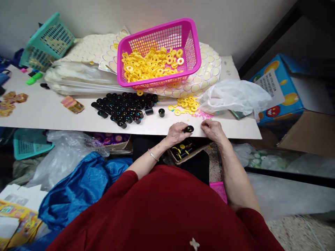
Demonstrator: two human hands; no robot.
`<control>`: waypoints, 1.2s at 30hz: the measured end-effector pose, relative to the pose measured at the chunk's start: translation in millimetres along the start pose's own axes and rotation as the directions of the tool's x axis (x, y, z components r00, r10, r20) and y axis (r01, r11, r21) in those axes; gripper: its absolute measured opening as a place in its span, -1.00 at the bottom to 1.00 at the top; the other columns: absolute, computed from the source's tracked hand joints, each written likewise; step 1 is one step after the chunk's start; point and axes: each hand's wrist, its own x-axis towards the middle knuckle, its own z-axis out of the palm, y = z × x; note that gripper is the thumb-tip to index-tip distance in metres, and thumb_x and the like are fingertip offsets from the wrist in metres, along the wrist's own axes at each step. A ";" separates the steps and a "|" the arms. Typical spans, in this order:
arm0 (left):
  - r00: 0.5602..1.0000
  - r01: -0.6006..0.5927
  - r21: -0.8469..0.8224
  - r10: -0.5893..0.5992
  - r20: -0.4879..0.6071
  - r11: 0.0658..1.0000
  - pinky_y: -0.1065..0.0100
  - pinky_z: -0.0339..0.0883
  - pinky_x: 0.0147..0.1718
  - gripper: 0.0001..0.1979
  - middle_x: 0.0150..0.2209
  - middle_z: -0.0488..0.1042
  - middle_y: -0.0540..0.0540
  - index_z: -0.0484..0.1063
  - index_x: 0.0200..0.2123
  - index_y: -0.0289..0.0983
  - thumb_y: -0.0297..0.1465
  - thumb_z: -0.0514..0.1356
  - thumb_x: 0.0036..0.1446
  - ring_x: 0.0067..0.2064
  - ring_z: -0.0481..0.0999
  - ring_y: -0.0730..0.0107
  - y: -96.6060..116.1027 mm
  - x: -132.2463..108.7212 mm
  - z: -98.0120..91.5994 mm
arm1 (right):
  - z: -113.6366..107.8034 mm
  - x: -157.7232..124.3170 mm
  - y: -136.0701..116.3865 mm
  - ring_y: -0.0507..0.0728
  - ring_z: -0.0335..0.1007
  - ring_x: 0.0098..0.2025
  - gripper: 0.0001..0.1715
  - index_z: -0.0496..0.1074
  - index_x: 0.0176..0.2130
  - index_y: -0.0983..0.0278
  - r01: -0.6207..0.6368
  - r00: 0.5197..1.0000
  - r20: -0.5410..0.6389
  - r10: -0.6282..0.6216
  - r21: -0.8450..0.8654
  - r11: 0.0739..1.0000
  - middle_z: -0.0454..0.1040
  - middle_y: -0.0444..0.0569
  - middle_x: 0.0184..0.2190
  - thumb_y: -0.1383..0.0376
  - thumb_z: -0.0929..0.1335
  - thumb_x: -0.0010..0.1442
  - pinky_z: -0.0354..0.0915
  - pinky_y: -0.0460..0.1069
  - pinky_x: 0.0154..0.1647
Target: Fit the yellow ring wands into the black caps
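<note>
Near the table's front edge, my left hand (176, 134) grips a small black cylindrical cup (188, 129) with coloured bits at its open top. My right hand (212, 130) is just to the right of it, thumb and fingertips pinched together low over the table; anything between them is too small to make out. Tiny pink pieces (204, 115) lie scattered just beyond my right fingers. Behind them is a small pile of yellow rings (188, 104). One black cup (161, 112) stands alone, left of a large group of similar cups (123, 108) holding coloured bits.
A pink basket (159, 83) of yellow rings stands at the back on patterned sheeting (209, 69). White plastic bag (235, 96) and blue carton (280, 94) are on the right. An open box (178, 161) with black and yellow pieces sits below the table edge. A teal basket (48, 42) leans far left.
</note>
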 end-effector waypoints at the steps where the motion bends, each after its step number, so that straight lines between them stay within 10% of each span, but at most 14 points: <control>1: 1.000 0.015 0.008 -0.015 0.021 1.000 0.39 0.27 -0.35 -0.84 -0.43 0.45 -0.04 0.49 -0.38 -0.27 -0.33 0.29 -0.07 -0.38 0.39 0.44 2.5 6.5 4.9 | -0.1 0.2 -1.5 0.10 0.31 -0.43 -0.79 0.47 -0.44 0.28 0.000 1.000 -0.009 0.000 -0.022 1.000 0.46 -0.03 -0.52 0.32 0.24 0.02 0.17 -0.04 -0.37; 19: 0.990 0.114 -0.087 -0.106 0.092 0.990 0.42 0.22 -0.35 -0.82 -0.41 0.42 0.02 0.50 -0.35 -0.24 -0.29 0.29 -0.05 -0.37 0.36 0.47 4.7 14.0 12.5 | -5.2 14.0 0.5 0.16 0.31 -0.38 -0.71 0.52 -0.41 0.28 -0.238 0.971 -0.053 0.233 -0.108 0.965 0.49 0.01 -0.47 0.24 0.24 0.02 0.16 0.00 -0.35; 36: 0.995 0.059 0.021 -0.061 0.080 0.998 0.40 0.20 -0.34 -0.81 -0.41 0.41 -0.01 0.49 -0.34 -0.24 -0.24 0.24 0.02 -0.34 0.37 0.43 4.6 13.7 16.8 | -2.5 -10.2 -31.0 0.12 0.32 -0.37 -0.83 0.41 -0.40 0.21 0.160 0.982 -0.123 -0.144 0.127 0.979 0.43 -0.05 -0.44 0.26 0.24 0.12 0.25 0.00 -0.26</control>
